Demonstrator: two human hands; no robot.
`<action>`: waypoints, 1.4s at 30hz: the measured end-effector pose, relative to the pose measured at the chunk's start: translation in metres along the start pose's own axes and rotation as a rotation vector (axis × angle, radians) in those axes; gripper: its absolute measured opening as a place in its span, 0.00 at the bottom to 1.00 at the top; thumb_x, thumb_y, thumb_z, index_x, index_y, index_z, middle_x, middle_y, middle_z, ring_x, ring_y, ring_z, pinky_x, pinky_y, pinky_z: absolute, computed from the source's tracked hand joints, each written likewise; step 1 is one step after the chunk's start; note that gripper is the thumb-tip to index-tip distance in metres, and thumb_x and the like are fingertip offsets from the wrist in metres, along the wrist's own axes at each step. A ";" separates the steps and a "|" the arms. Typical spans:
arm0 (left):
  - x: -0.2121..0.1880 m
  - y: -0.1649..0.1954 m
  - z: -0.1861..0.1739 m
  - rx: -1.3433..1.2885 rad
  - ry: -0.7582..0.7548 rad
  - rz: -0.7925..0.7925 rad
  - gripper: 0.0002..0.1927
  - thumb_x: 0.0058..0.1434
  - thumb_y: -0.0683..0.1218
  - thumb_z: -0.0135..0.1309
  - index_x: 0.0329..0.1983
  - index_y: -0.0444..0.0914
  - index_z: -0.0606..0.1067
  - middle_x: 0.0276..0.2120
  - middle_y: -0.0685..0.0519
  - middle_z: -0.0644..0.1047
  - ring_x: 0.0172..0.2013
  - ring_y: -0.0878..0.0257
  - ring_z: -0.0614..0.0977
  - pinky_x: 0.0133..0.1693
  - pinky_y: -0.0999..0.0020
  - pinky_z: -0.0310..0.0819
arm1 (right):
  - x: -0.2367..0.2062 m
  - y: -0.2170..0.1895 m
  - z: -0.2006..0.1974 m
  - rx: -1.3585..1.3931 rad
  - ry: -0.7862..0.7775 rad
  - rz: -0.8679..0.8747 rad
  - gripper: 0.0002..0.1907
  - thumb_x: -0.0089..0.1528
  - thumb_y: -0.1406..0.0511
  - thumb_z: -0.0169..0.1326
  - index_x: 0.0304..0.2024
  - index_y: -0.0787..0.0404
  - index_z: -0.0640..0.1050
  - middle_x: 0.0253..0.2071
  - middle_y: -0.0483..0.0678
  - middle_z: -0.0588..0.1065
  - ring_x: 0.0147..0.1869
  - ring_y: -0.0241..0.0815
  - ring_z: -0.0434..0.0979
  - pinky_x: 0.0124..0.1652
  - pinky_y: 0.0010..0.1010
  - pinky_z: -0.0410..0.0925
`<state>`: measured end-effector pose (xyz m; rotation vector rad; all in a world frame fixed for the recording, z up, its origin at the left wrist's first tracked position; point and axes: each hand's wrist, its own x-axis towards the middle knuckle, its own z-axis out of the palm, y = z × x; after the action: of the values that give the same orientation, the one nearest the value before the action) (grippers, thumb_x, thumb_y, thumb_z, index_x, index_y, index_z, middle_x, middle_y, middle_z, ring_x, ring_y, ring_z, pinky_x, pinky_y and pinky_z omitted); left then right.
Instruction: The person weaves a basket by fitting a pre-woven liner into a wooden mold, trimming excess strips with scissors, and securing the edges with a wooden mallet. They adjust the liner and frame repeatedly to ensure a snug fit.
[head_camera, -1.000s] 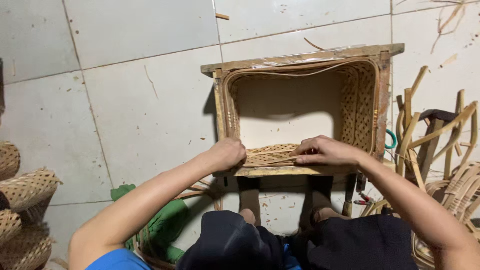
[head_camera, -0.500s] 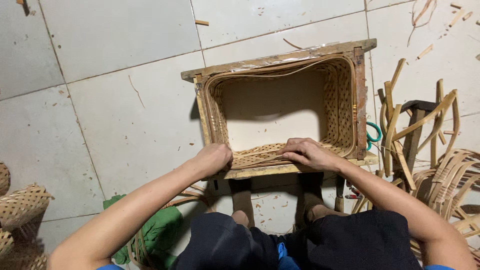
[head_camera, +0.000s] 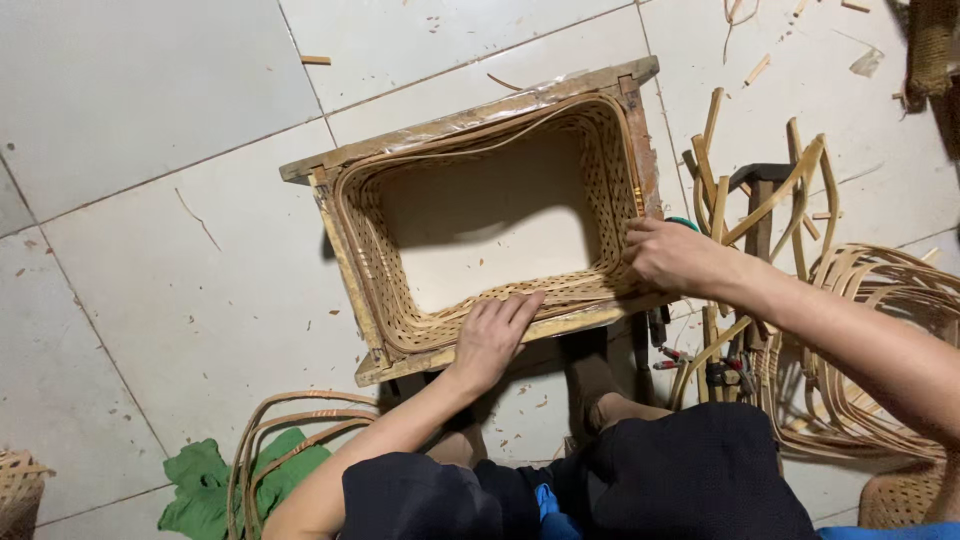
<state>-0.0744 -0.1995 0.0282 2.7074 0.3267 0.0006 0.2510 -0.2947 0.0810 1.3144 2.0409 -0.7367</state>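
Grip: Both hands are pressing on a rectangular woven basket (head_camera: 480, 225) held inside a wooden frame (head_camera: 440, 125); neither hand is closing around anything.
Left hand: left hand (head_camera: 493, 338) is lying flat, fingers spread and pointing away from the person, palm resting on the near woven wall and the near rail of the frame.
Right hand: right hand (head_camera: 672, 255) is curling loosely over the right near corner of the basket, fingertips touching the weave at the rim; whether it is pinching a strand cannot be told.
Basket position: it is sitting on the tiled floor (head_camera: 150, 200) directly beyond the person's knees, open side up, pale bottom showing.
Long axis: it is running left to right and tilting slightly, the right end lying farther away than the left.
Key relation: the basket is lying just ahead of both hands; the left hand is nearer the middle of the near wall, the right hand is nearer the right end.
Surroundings: bent cane strips (head_camera: 760, 190) and a stack of cane hoops (head_camera: 870, 330) are crowding the right side; a green cloth (head_camera: 200, 485) under looped cane is lying at near left; red-handled pliers (head_camera: 672, 358) are resting just below the frame's right corner.
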 end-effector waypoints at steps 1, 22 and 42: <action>-0.001 -0.004 0.003 -0.075 -0.010 -0.008 0.49 0.51 0.46 0.70 0.74 0.40 0.60 0.54 0.47 0.76 0.47 0.55 0.79 0.52 0.58 0.73 | 0.002 0.001 0.003 0.053 0.072 -0.027 0.12 0.66 0.64 0.47 0.38 0.56 0.82 0.60 0.51 0.73 0.70 0.47 0.66 0.76 0.46 0.48; -0.010 -0.118 -0.125 0.209 -0.701 0.124 0.40 0.59 0.34 0.43 0.75 0.42 0.48 0.72 0.46 0.60 0.70 0.51 0.61 0.70 0.53 0.47 | -0.007 -0.038 0.184 0.927 1.098 1.147 0.13 0.67 0.66 0.56 0.54 0.63 0.78 0.54 0.55 0.75 0.59 0.53 0.75 0.59 0.46 0.69; -0.057 0.051 -0.012 -0.043 -0.368 -0.187 0.33 0.58 0.61 0.62 0.52 0.30 0.69 0.23 0.41 0.78 0.26 0.45 0.81 0.31 0.53 0.78 | 0.022 0.013 0.143 0.359 0.522 1.069 0.06 0.68 0.64 0.54 0.41 0.53 0.81 0.37 0.49 0.80 0.48 0.46 0.78 0.52 0.39 0.69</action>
<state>-0.1190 -0.2532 0.0620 2.5553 0.4574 -0.5299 0.2821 -0.3795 -0.0326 2.6588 1.1837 -0.2486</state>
